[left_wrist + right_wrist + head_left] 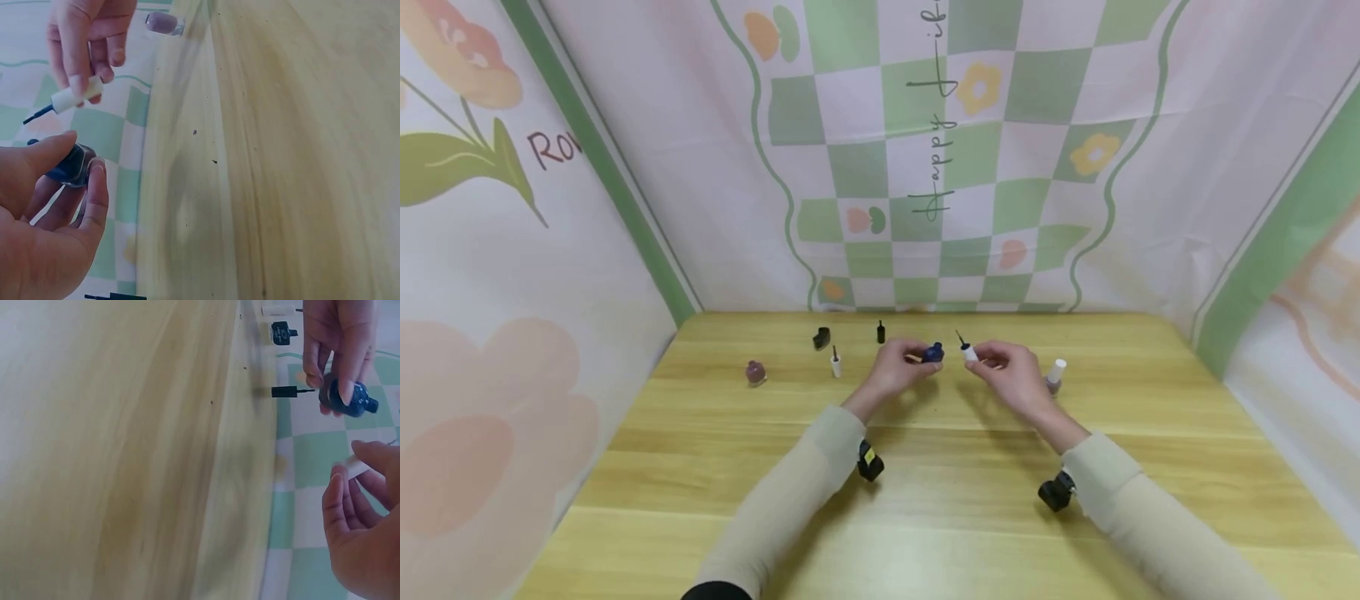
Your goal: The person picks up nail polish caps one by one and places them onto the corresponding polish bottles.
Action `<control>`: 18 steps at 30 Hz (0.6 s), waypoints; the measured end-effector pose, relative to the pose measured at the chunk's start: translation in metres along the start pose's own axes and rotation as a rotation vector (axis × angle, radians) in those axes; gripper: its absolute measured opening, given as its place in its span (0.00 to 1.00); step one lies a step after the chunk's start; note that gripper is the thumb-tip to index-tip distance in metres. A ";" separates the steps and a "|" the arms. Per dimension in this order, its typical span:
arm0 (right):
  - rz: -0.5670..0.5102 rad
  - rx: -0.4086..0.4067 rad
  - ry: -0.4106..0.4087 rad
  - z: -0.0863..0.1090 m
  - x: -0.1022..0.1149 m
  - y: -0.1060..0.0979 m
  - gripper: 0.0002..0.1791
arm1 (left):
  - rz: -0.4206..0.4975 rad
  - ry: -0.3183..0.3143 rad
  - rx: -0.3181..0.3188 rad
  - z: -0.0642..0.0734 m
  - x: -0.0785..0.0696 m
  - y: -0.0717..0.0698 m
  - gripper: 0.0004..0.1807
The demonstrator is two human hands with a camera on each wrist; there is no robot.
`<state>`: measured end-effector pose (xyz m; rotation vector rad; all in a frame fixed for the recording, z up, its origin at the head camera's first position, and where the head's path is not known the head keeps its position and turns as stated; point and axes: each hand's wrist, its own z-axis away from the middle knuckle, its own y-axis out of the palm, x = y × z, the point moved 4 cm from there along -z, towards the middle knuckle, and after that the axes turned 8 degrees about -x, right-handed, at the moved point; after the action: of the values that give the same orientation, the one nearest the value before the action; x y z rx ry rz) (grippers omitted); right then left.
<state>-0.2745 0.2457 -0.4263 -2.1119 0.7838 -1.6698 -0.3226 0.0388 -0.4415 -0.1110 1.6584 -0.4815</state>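
Observation:
Between thumb and fingers, my left hand (895, 368) holds an uncapped dark blue nail polish bottle (933, 354) above the table, its neck turned up. To its right, my right hand (1011, 375) pinches a white nail polish cap (970, 354). The cap's dark brush points up and toward the bottle, apart from its neck. The left wrist view shows the blue-stained brush (39, 114) over the bottle's neck side. Seen from the right wrist, the white cap (356, 467) is partly hidden by the fingers.
On the wooden table (940, 517), left of the hands, are an open mauve bottle (756, 372), a white brush cap (837, 366), a black brush cap (881, 334) and a small dark bottle (822, 337). A capped lilac bottle (1055, 378) stands beside my right hand. A patterned cloth (917, 167) hangs behind.

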 end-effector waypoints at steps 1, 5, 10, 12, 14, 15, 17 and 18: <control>0.001 0.004 -0.014 0.001 0.001 -0.001 0.16 | 0.001 0.005 0.000 0.001 0.000 -0.001 0.15; -0.019 0.022 -0.050 0.003 0.003 -0.009 0.17 | -0.005 0.030 0.003 0.005 0.001 -0.005 0.15; -0.062 0.042 -0.054 0.004 0.006 -0.019 0.19 | -0.019 0.064 0.017 0.010 0.003 -0.010 0.15; -0.080 0.053 -0.057 0.004 0.007 -0.022 0.19 | -0.023 0.067 0.024 0.012 0.004 -0.013 0.16; -0.094 0.065 -0.057 0.003 0.006 -0.024 0.18 | -0.026 0.067 0.030 0.013 0.006 -0.014 0.16; -0.105 0.072 -0.055 0.003 0.006 -0.025 0.18 | -0.026 0.067 0.032 0.014 0.007 -0.015 0.16; -0.124 0.092 -0.054 0.003 0.006 -0.026 0.19 | -0.020 0.069 0.035 0.015 0.008 -0.016 0.16; -0.132 0.104 -0.053 0.003 0.006 -0.026 0.19 | -0.016 0.069 0.038 0.015 0.008 -0.016 0.16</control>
<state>-0.2647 0.2627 -0.4079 -2.1668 0.5401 -1.6743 -0.3122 0.0177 -0.4443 -0.0804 1.7157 -0.5336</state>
